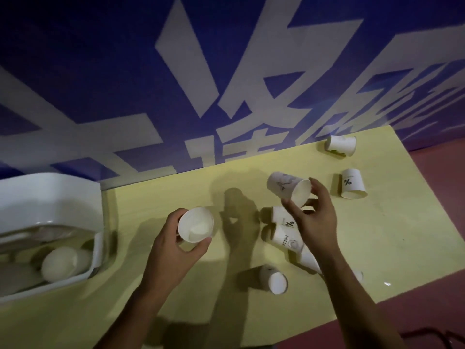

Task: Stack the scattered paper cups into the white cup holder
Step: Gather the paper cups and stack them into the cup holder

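Gripping paper cups point(196, 224) over open tabletop point(377, 235)

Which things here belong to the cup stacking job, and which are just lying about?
Job: white cup in left hand; patterned cup in right hand; scattered cups; white cup holder; stacked cups inside it.
Lying about: yellow table; blue wall.

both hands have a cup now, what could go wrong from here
1. The right hand grips the patterned cup only at its rim, tilted; it might slip, or the rim might crush, if nested into the plain cup in the left hand.
2. The right forearm passes just above the lying cups; a swing toward the holder could knock them rolling across the table.
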`<state>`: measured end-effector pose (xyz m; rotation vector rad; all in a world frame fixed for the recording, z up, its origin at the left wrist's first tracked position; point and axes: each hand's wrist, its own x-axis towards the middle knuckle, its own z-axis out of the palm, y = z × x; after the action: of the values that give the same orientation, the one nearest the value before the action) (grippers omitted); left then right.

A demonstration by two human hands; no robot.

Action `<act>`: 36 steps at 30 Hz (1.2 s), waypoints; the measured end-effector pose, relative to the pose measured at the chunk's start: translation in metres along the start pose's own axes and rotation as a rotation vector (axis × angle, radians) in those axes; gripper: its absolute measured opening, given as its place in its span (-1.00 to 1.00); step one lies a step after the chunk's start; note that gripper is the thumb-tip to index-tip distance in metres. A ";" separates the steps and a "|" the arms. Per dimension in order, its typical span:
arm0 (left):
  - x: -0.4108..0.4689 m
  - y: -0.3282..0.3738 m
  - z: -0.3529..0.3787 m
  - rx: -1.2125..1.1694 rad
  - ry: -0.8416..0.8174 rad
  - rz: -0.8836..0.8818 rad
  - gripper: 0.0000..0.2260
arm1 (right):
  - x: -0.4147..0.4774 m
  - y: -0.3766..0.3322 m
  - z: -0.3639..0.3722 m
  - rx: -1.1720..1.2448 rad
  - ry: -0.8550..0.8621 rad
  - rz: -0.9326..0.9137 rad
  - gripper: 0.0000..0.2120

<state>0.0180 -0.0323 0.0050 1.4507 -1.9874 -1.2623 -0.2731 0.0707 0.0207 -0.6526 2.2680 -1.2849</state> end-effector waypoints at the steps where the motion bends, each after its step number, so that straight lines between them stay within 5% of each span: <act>1: -0.006 -0.007 -0.015 0.002 0.030 -0.004 -0.34 | -0.013 -0.014 0.018 -0.011 -0.058 -0.039 -0.25; 9: -0.060 -0.081 -0.132 -0.030 0.239 -0.048 -0.35 | -0.129 -0.070 0.150 0.009 -0.358 -0.165 -0.22; 19: -0.079 -0.156 -0.205 0.066 0.388 -0.062 -0.33 | -0.217 -0.095 0.227 0.001 -0.411 -0.073 -0.27; 30: -0.044 -0.205 -0.211 0.248 0.213 -0.090 -0.23 | -0.240 -0.105 0.251 -0.020 -0.386 -0.080 -0.29; 36: -0.039 -0.211 -0.217 0.117 0.178 -0.087 -0.30 | -0.241 -0.111 0.276 -0.004 -0.425 -0.064 -0.29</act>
<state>0.3092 -0.1071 -0.0465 1.6594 -1.9261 -1.0256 0.0994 -0.0176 0.0255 -0.9097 1.9155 -1.0496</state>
